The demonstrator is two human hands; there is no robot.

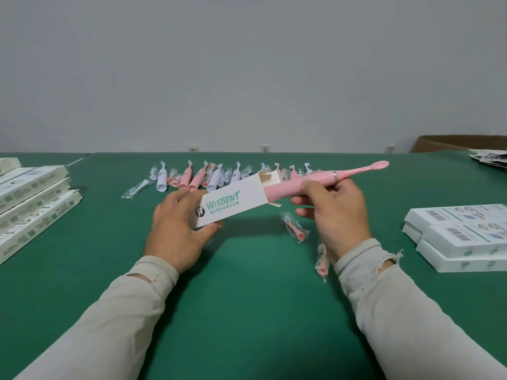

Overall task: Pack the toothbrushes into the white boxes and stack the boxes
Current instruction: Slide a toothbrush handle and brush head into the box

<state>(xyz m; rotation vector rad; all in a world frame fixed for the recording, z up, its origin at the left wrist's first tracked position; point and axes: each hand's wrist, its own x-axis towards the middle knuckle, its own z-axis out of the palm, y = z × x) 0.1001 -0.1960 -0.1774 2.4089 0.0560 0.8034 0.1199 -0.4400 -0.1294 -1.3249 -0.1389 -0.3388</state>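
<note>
Pink toothbrush half inside a white box

The left hand (175,231) gripped the white box (236,204) above the green table (247,311); the right hand (336,212) pinched the pink toothbrush (323,181), its handle end inside the open flap.

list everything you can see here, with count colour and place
toothbrush: one, pink, handle end partly inside the open box, held by the right hand
open box: one, white with green lettering, held above the table centre
loose toothbrushes: a row, pink and white, far centre; count unclear
wrapped brush heads: two, pink, in clear wrap, near the right hand
flat boxes: several, white, left edge
stacked boxes: several, white with barcodes, right edge
cardboard box: one, brown, far right
table: green
left hand: grips the open box
right hand: grips the toothbrush
</note>
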